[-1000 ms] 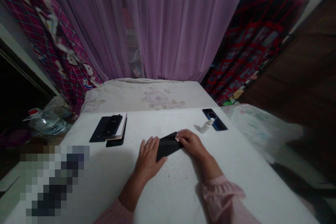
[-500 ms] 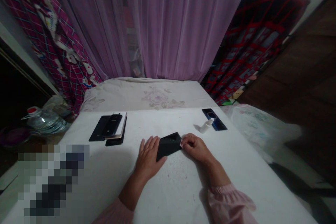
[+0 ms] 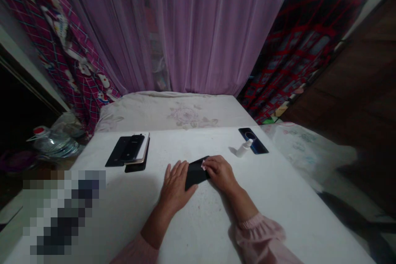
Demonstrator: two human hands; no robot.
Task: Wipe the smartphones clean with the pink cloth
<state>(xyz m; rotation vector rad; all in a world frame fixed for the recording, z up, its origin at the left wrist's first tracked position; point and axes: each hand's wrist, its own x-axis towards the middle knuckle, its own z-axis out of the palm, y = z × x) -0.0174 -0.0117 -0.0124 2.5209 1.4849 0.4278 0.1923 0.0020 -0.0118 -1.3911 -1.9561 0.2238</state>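
Left hand (image 3: 175, 187) spread flat, we are pinning the black panel (image 3: 195, 174) midway between the side edges of the table (image 3: 198, 233), presumably against sliding, while our right hand (image 3: 220, 173) is pinching a small pink wad (image 3: 203, 166) over the panel's right end.

No lettering, brand or number can be read. The tiny mark on the stacked black phone (image 3: 133, 149) is too small.

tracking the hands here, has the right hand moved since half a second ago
Yes. The right hand has shifted left across the black panel, toward the left hand and away from the small white bottle, which stays put.
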